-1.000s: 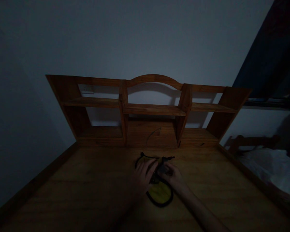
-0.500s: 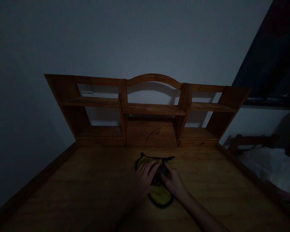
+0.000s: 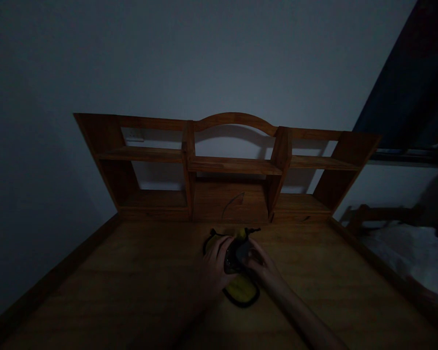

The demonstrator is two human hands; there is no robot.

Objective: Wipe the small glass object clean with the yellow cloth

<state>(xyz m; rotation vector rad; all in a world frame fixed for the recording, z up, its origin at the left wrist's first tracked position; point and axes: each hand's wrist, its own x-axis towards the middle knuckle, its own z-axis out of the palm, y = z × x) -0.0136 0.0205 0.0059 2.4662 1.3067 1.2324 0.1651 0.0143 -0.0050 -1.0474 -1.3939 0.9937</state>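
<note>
A yellow cloth piece with black edging (image 3: 243,290), which looks like an opened pouch, lies on the desk under both hands. Black ends, perhaps straps or zip ends, stick out at its far side. My left hand (image 3: 214,262) curls round the left side of a dark, slightly shiny object (image 3: 232,257) above the cloth. From the right, my right hand (image 3: 262,265) pinches a dark grey flap-like part (image 3: 244,250) against that object. Dim light and the fingers hide what kind of object it is.
The wooden desk top (image 3: 138,277) has raised side edges. At its back stands a wooden shelf unit (image 3: 235,166) against the wall. Off to the right lies a pale, crumpled cloth or bag (image 3: 409,257) beside a wooden rail (image 3: 387,214).
The dark object has come into clearer view between the hands, tilted up from the cloth. My right fingers have shifted onto its grey part, and the camera view has moved slightly.
</note>
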